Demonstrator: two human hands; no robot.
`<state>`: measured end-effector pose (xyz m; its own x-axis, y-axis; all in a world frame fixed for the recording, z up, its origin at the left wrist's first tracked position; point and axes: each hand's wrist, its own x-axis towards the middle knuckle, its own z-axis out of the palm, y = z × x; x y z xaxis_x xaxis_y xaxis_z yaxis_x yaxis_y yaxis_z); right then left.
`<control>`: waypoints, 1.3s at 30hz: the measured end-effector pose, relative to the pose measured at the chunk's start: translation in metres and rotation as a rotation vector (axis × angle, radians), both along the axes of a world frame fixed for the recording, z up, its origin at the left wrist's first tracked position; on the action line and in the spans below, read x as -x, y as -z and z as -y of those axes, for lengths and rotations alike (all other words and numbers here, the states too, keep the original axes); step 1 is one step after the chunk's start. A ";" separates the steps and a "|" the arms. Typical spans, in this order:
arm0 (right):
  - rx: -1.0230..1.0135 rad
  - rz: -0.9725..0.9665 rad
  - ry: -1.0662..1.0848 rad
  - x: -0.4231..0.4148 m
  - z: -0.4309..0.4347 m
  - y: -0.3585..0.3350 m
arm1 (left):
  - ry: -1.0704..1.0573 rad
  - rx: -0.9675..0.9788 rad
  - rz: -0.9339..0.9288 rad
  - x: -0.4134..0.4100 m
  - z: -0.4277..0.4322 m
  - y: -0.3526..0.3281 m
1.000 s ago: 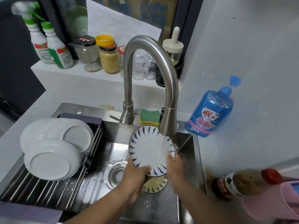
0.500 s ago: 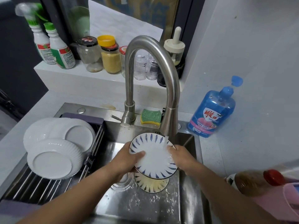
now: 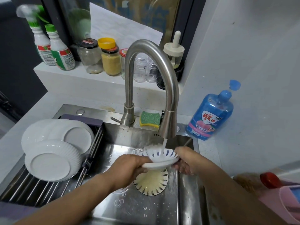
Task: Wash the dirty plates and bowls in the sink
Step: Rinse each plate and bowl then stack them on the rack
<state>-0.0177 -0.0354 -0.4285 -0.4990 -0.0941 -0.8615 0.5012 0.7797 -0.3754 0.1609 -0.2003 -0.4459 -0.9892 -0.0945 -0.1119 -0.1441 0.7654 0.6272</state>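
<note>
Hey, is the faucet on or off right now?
On. Water streams from the faucet onto the blue-patterned plate that the left hand and right hand hold beneath it, splashing at the rim.

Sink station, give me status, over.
Grip: left hand and right hand on opposite rims of the blue-striped plate. Held under faucet stream. Below, yellow-stained plate in sink; nothing blocking.

pale wall [image 3: 243, 46] beside a dark-framed window [image 3: 146, 10] above a white ledge [image 3: 73, 82]

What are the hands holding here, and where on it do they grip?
A blue-patterned plate, under the running tap: the left hand grips its left rim, the right hand its right rim.
</note>
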 end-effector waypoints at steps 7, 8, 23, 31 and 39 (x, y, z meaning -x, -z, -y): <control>0.176 -0.507 -0.083 -0.020 0.033 0.006 | -0.338 -0.908 0.160 0.001 -0.013 -0.013; 0.196 -0.550 -0.089 -0.029 0.039 0.009 | -0.389 -0.997 0.180 0.002 -0.017 -0.013; -0.009 -0.599 -0.119 -0.028 0.045 0.014 | -0.738 -1.486 0.101 -0.008 -0.021 -0.010; 0.272 -0.229 0.328 -0.021 0.035 0.023 | -0.663 -1.468 0.148 -0.014 -0.001 -0.004; 0.322 -0.431 0.058 -0.007 0.035 0.001 | -0.293 -1.135 0.356 0.018 0.028 -0.038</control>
